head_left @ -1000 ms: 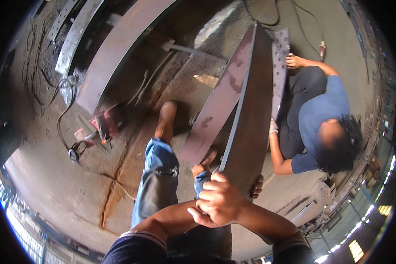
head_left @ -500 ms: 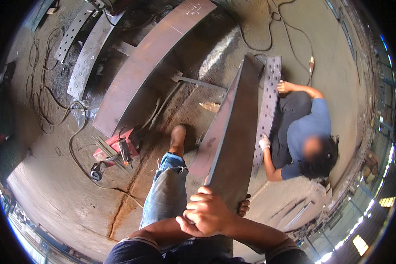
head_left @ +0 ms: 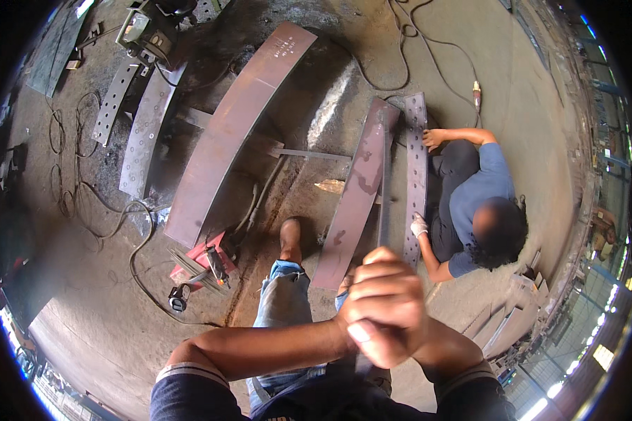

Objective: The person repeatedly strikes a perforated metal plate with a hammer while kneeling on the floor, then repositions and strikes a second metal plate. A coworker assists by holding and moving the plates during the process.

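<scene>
A long steel plate [head_left: 384, 203] is seen nearly edge-on as a thin dark strip running away from me. My right hand [head_left: 385, 298] is closed over its near end, fingers wrapped and thumb low, slightly blurred. From the lower left my left hand's wrist [head_left: 340, 333] goes in behind the right hand; its fingers are hidden. Just left of the edge-on plate lies a flat reddish-brown steel plate [head_left: 354, 200] with dark patches. To the right is a perforated steel plate [head_left: 416, 165], with a crouching co-worker's [head_left: 484, 186] two hands on it, one gloved.
A wide curved plate [head_left: 239, 133] lies to the left, with further perforated plates [head_left: 146, 130] beyond. Near my booted foot [head_left: 290, 235] stands a red box [head_left: 207, 263] with rods and a tool. Cables [head_left: 137, 245] wind over the floor at left and far right [head_left: 442, 42].
The held steel plate has turned from showing its broad face to nearly edge-on. My hands have moved up and right with it, uncovering more of the reddish plate. My left fingers are now hidden.
</scene>
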### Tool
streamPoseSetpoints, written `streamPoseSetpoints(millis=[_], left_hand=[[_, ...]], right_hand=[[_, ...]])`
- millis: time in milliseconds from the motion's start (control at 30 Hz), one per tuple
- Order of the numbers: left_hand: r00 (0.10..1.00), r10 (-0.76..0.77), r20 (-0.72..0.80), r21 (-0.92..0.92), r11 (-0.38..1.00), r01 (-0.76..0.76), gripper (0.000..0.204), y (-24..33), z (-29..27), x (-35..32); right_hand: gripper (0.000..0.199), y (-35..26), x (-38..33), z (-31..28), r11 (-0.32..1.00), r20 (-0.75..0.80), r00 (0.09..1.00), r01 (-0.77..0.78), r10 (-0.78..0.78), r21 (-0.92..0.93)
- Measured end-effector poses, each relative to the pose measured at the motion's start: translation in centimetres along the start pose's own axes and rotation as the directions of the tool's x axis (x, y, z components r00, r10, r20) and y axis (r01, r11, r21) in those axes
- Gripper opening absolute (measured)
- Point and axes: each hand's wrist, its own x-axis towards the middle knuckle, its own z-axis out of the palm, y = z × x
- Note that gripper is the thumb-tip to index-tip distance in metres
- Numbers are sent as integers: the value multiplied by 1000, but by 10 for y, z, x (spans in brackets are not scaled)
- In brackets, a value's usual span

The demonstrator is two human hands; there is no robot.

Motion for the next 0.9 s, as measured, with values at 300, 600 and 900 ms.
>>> streamPoseSetpoints(millis=[300, 600, 900], left_hand=[[996, -58, 73, -175, 982, 70, 75, -4, 32, 14], [925, 166, -343, -81, 975, -205, 76, -19, 37, 6], [886, 182, -426, 321, 946, -40, 81, -38, 14, -44]], right_hand=[[52, -20, -25, -67, 992, -296, 948, -102, 119, 73], [49, -23, -60, -61, 991, -546, 835, 4, 71, 135], [54, -48, -154, -13, 992, -680, 727, -10, 94, 126]])
